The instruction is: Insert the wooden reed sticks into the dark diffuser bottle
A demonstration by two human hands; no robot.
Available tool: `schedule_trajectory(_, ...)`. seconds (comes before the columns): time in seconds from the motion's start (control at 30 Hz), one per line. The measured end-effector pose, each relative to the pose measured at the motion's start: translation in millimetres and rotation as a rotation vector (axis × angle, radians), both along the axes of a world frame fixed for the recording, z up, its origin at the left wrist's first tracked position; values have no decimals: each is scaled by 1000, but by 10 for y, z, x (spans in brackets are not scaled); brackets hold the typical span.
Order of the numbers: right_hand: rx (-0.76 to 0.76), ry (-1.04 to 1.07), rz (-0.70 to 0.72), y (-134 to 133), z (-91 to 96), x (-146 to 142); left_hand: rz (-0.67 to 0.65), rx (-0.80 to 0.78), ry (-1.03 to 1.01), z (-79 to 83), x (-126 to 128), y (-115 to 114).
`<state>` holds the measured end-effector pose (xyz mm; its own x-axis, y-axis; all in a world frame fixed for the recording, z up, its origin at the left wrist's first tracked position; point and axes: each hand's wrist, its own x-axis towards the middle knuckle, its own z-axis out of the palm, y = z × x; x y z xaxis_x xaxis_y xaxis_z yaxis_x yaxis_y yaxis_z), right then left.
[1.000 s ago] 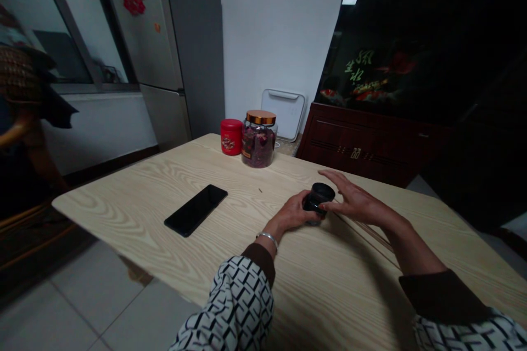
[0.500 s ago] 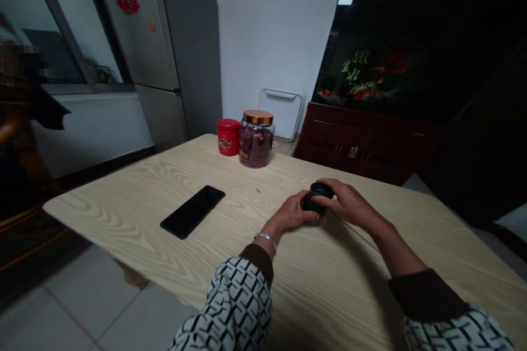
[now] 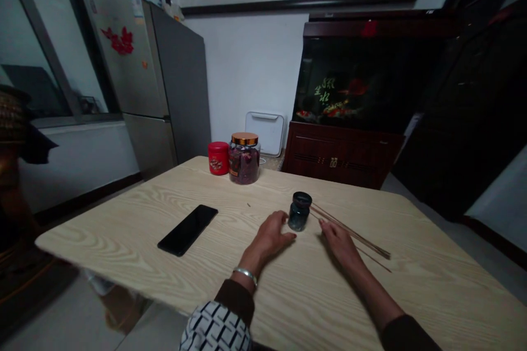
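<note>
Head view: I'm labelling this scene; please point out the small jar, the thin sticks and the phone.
Small jar [image 3: 299, 216], head view: front of its body.
Thin sticks [image 3: 354, 233], head view: middle of their length.
Phone [image 3: 188, 230], head view: middle of its dark face.

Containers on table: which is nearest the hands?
The small dark jar, between left hand and right hand; the red canister and copper-lidded jar stand together farther back.
</note>
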<state>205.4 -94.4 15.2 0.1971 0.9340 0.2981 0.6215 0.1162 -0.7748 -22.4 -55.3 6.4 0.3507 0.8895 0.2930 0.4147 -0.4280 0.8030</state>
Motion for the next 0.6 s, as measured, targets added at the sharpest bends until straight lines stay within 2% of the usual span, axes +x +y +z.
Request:
schedule_trajectory(0.1, 33, 116, 57, -173, -186, -1, 118, 60, 149, -10, -40, -267)
schedule_trajectory(0.17, 11, 226, 92, -222, -170, -58, 108, -4, 104, -1, 7, -363)
schedule_trajectory(0.23, -91, 322, 113, -228, -35, -121, 31, -117, -9, 71, 77, -381)
schedule_trajectory(0.3, -213, 411, 155, -209, 214, -153, -75, -197, -98, 247, 129, -341)
schedule_trajectory(0.37, -289, 523, 268, -178, 564, -140, -173, -242, -146, 543, 140, -276)
schedule_trajectory(0.47, -343, 724, 616, -138, 1208, -68, -534, -501, -461, 1150, 95, -189)
schedule_trajectory(0.53, -339, 779, 818, -127, 1646, -26, -776, -539, -602, 1580, 56, -155)
schedule_trajectory(0.6, -315, 798, 963, -132, 2036, -9, -899, -538, -690, 1965, 30, -139)
